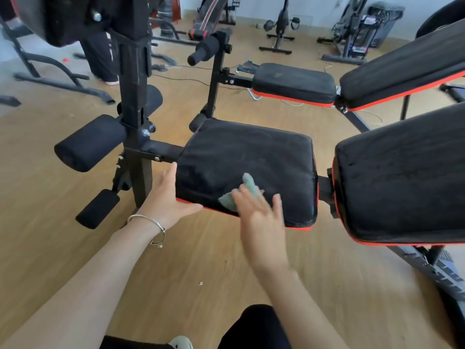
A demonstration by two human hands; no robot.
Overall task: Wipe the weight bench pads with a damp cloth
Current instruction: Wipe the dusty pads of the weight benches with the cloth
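Observation:
A black seat pad with a red lower edge fills the middle of the view. My right hand, blurred by motion, presses a pale green cloth flat onto the pad's near part. My left hand grips the pad's near left corner, thumb under the red edge. To the right stands the black back pad, also red-trimmed and tilted upward. I wear a silver bracelet on my left wrist.
Black foam leg rollers and a steel upright stand left of the seat. A second bench lies behind. More exercise machines line the far wall. A person's legs stand at the back left. Wooden floor lies below.

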